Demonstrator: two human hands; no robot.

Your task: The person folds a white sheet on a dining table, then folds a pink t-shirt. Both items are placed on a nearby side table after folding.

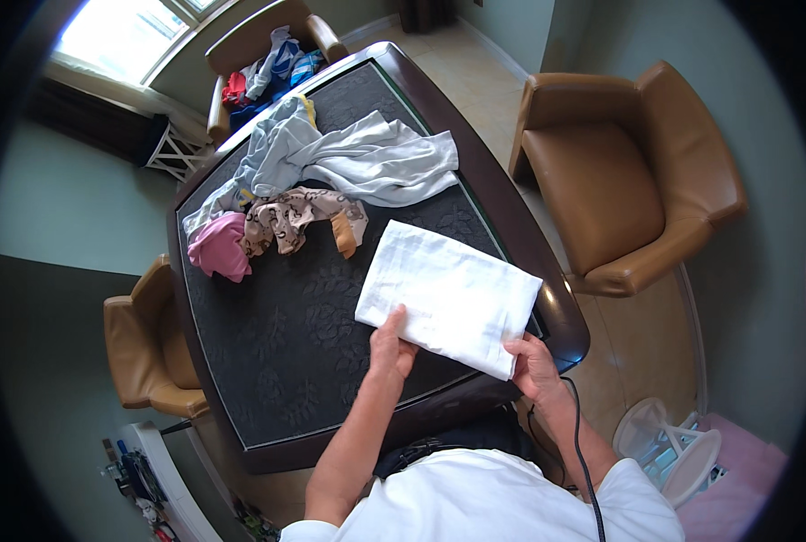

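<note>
A white cloth [454, 295], folded into a flat rectangle, is held between my two hands above the near right part of the table [261, 352]. My left hand [393, 344] grips its near edge toward the left corner, thumb on top and fingers underneath. At the near right corner, my right hand [533, 366] pinches the cloth the same way. Beyond it lie a rumpled pale grey garment [383, 162], a beige patterned garment [294, 217] with a tan patch, and a bunched pink cloth [220, 247].
Tan leather armchairs stand at the right [599, 183] and left [152, 352]. Another armchair [261, 40] at the far end holds a heap of coloured clothes [274, 71]. A black cable [582, 447] runs past my right arm. A white rack [667, 447] stands low at the right.
</note>
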